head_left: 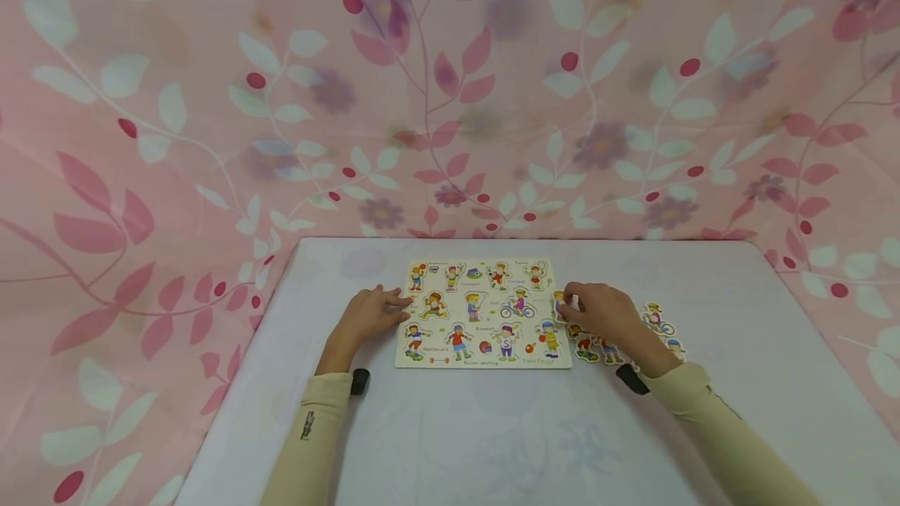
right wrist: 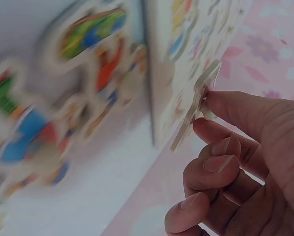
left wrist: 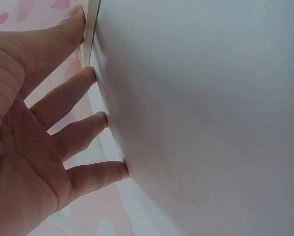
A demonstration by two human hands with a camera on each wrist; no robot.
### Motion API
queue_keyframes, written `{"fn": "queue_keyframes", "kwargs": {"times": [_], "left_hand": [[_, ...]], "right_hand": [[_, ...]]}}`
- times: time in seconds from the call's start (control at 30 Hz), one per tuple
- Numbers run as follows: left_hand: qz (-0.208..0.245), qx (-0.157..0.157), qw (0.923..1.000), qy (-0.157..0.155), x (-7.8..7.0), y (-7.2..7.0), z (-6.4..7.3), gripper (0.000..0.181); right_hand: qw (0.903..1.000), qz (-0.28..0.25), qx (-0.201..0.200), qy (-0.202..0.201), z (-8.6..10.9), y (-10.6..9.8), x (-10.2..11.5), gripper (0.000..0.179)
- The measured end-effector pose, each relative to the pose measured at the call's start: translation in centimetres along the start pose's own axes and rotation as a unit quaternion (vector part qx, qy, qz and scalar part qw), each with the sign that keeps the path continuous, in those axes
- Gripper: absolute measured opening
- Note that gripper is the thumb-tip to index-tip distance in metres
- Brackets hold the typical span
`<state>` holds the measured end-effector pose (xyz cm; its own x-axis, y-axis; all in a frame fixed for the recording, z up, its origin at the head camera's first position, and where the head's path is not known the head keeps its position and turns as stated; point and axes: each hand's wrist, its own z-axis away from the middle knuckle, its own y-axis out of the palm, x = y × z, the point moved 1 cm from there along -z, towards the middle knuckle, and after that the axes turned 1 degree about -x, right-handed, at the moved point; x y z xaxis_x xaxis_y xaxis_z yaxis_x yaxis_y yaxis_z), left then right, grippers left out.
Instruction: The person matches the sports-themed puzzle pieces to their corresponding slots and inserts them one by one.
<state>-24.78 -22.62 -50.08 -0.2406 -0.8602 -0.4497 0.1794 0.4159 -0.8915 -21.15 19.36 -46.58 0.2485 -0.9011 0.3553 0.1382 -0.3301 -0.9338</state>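
Your right fingers (right wrist: 235,109) pinch a piece (right wrist: 200,96) at the right edge of the board (head_left: 401,351); likely light, stiff; best held mid-body; your left fingers (left wrist: 65,98), extended, touch the left edge.

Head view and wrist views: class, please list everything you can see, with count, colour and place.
Puzzle board: one, cream with multicoloured figures, on table
Held piece: one, multicoloured, by board's right edge
Loose pieces: at least four, some partly hidden, multicoloured, right of board
Table: one, whitish, under board
Backdrop: one, pink floral, around table
Wrist devices: two, black, one per wrist
Sleeves: two, beige, on forearms
Left grip: one, bare, at board's left edge
Right grip: one, bare, pinching held piece
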Motion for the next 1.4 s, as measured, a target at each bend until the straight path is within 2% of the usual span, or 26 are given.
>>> {"fn": "queue_keyframes", "kwargs": {"times": [0.2, 0.5, 0.63, 0.77, 0.97, 1.1, 1.4], "left_hand": [[0.005, 0.004, 1.0, 0.0, 0.1, 0.1, -0.1, 0.036], [0.0, 0.001, 1.0, 0.003, 0.1, 0.0, -0.2, 0.036], [0.001, 0.001, 1.0, 0.007, -0.1, 0.0, -0.2, 0.036], [0.0, 0.004, 1.0, 0.005, -0.1, 0.0, -0.2, 0.036], [-0.001, 0.011, 0.9999, -0.003, 0.3, 0.1, -0.2, 0.037], [-0.002, 0.014, 0.9999, -0.005, 0.3, 0.0, -0.2, 0.037], [-0.003, 0.014, 0.9999, -0.006, 0.1, -0.1, -0.1, 0.036]], "right_hand": [[0.9999, -0.007, 0.013, -0.006, -1.2, 0.6, 2.3, 0.02], [0.9987, -0.012, -0.005, -0.049, -3.1, 1.7, 5.2, 0.017], [0.9988, -0.011, 0.005, -0.046, -3.9, 2.1, 6.3, 0.017], [0.9989, -0.008, 0.013, -0.045, -4.8, 2.5, 7.1, 0.019], [0.9976, -0.006, 0.005, -0.069, -6.0, 3.3, 8.3, 0.016], [0.9968, 0.001, 0.014, -0.078, -6.7, 3.9, 9.3, 0.015], [0.9956, 0.043, 0.035, -0.076, -8.1, 4.8, 10.7, 0.018]]}}
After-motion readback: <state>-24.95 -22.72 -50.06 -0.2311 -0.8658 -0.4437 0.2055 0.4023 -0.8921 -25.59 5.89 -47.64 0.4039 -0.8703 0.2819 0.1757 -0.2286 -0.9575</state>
